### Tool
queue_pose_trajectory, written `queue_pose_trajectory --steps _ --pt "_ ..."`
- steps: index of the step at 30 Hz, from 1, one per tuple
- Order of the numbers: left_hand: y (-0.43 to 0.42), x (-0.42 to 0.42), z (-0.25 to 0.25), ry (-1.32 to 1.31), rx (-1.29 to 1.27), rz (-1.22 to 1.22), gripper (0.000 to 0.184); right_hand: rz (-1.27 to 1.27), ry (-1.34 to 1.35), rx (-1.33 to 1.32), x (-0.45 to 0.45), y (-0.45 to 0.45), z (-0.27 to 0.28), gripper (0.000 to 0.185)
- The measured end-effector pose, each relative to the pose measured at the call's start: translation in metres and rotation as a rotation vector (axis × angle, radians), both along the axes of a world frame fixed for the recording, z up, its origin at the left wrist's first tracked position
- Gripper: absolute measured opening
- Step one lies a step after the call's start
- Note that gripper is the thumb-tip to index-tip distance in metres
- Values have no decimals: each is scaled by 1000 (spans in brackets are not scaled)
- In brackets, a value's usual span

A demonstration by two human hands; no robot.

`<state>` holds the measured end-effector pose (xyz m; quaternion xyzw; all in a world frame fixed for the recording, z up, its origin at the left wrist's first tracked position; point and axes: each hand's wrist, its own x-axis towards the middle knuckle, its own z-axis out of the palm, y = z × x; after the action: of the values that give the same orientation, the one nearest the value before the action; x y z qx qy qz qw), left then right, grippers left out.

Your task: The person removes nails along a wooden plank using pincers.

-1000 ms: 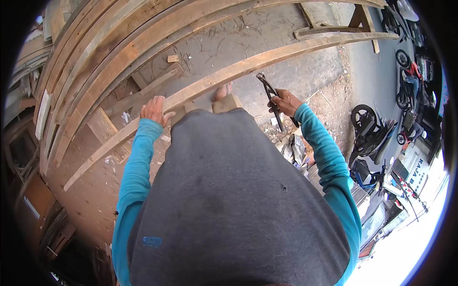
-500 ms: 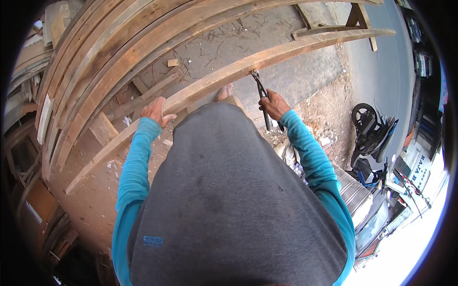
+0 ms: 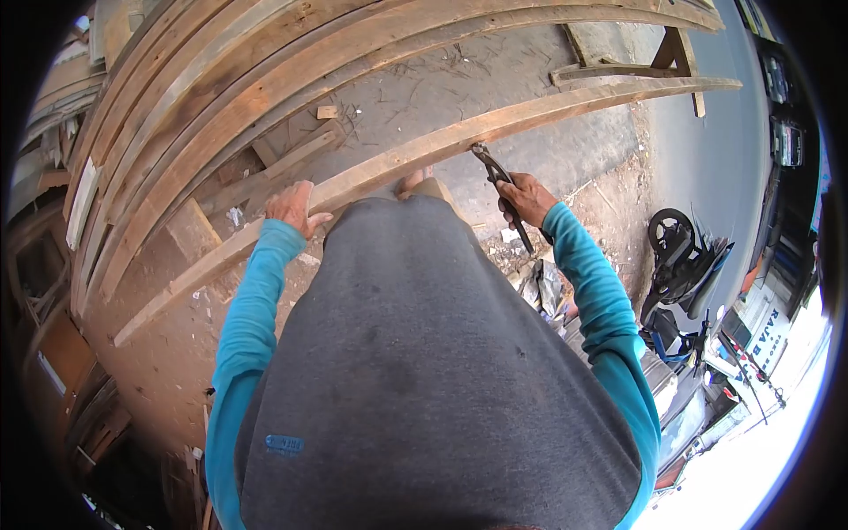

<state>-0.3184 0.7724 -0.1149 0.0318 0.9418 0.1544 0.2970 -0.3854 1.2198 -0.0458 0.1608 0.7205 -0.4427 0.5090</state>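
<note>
A long wooden beam [image 3: 397,162] lies across the view, just beyond my body, and appears curved through the wide lens. My left hand [image 3: 293,208] grips it left of centre, thumb on the near side and fingers over the top. In my right hand [image 3: 527,200] are dark metal pincers [image 3: 491,166], fingers wrapped round the handles. The head of the pincers meets the near edge of the beam close to its middle. Whether the jaws have a nail between them is too small to tell.
Several long planks [image 3: 238,97] are stacked beyond the beam on the left. A wooden trestle [image 3: 676,57] stands under the beam's right end. Many nails [image 3: 459,62] litter the ground. Rubble [image 3: 539,283] lies near my right arm, and a motorcycle [image 3: 680,256] is parked farther right.
The pincers have tilted, their handles swinging to the right with my right hand, while the head stays at the beam's edge. My left hand keeps its place on the beam.
</note>
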Motion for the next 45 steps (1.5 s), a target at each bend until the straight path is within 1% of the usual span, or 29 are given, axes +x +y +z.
queue_pose_trajectory --steps 1,2,4,5,8,10,11,12,14,16,18,19,22,23,24,25,26,28,30,32,33,34,36,38,39,41,42,43,45 --pt "2 4 -1 64 -13 -22 57 102 -22 -7 -9 14 -9 32" --pt "3 8 -2 60 -17 -19 57 141 -90 6 -23 17 -5 31" --pt "5 14 -2 187 -11 -14 55 236 -215 5 -50 24 0 31" --pt "6 18 -3 180 -14 -11 55 284 -235 12 -58 22 5 32" --pt "10 23 -6 208 1 12 54 247 -284 -36 -59 30 -3 34" --pt "14 26 -3 283 -11 26 50 251 -246 -35 -50 31 -5 32" --pt "15 35 -10 278 -16 26 50 293 -162 -36 -37 38 -16 31" --pt "17 48 -23 378 -48 31 52 331 -75 -36 -19 47 -35 30" --pt "26 52 -28 481 -77 30 54 537 75 36 4 57 -56 31" --pt "38 54 -21 594 -71 96 63 462 33 -11 28 59 -53 36" --pt "43 60 -21 589 -75 109 66 479 42 13 44 57 -40 34" --pt "44 61 -22 586 -78 119 69 419 32 53 59 60 -43 37" --pt "58 79 -25 613 -123 186 69 308 161 123 95 76 -52 40" --pt "62 82 -27 657 -125 199 69 306 154 124 102 79 -54 40" --pt "63 85 -30 652 -126 199 69 224 163 149 107 81 -56 38" --pt "64 87 -33 668 -137 208 68 141 176 174 111 83 -60 36" --pt "65 86 -32 686 -147 217 66 141 175 174 111 85 -64 36" --pt "68 84 -29 676 -151 225 66 44 34 192 108 91 -73 40" --pt "68 82 -27 673 -161 237 66 54 49 184 92 89 -61 36" --pt "69 82 -24 656 -183 225 65 -27 29 145 80 89 -53 32" --pt "69 82 -24 660 -187 230 65 122 91 179 66 87 -39 29" --pt "69 81 -25 664 -179 235 68 127 96 175 60 89 -35 29" --pt "67 79 -24 677 -180 247 70 158 -14 65 42 88 -24 29" --pt "59 74 -21 611 -129 219 56 217 -38 39 15 77 3 30" --pt "55 69 -19 612 -134 218 56 176 -66 -22 4 71 15 31" --pt "49 50 -16 509 -23 289 49 109 -91 -127 -16 61 30 34" --pt "43 41 -14 512 -20 286 49 104 -88 -125 -22 57 32 34" --pt "35 31 -13 330 -46 283 57 2 -42 -208 -27 52 33 34" --pt "21 15 -8 140 -70 256 66 -158 -21 -308 -34 40 43 35"
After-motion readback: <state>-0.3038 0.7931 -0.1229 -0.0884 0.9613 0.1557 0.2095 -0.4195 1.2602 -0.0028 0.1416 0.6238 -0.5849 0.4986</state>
